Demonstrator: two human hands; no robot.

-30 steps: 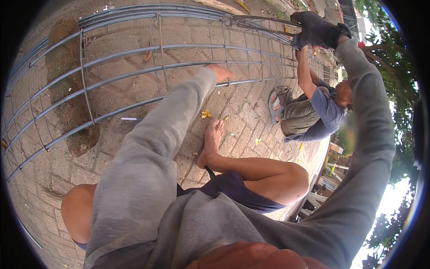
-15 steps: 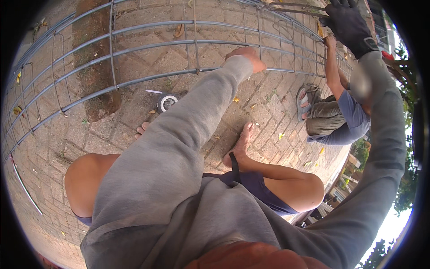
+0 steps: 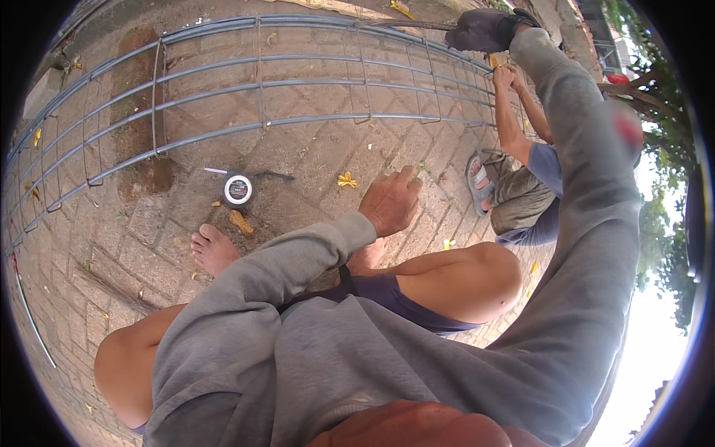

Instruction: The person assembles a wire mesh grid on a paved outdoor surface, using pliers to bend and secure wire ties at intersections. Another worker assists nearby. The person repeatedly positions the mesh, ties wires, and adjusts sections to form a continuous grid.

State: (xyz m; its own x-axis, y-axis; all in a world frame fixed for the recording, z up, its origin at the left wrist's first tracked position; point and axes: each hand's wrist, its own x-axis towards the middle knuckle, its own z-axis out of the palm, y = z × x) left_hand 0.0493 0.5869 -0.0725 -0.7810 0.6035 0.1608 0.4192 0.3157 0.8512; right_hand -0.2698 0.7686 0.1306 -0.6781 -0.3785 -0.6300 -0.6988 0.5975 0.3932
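Observation:
A long rebar cage (image 3: 261,123) of grey steel bars and rectangular stirrups lies across the brick paving. My right hand (image 3: 484,30), in a dark glove, is stretched far out and shut on a top bar at the cage's right end. My left hand (image 3: 389,201) is bare and hangs over the paving in front of my knee, short of the cage; its fingers are loose and it holds nothing. A round tape measure (image 3: 238,190) lies on the bricks to its left, near my bare foot (image 3: 212,249).
Another person (image 3: 525,190) crouches at the right, in sandals, with both hands (image 3: 506,74) on the cage bars. A yellow flower (image 3: 346,179) and scattered leaves lie on the paving. Trees stand at the far right edge.
My left hand has drawn back from the cage bars toward my knee. The view has tilted down, bringing the tape measure and my foot into sight. My right hand keeps its grip.

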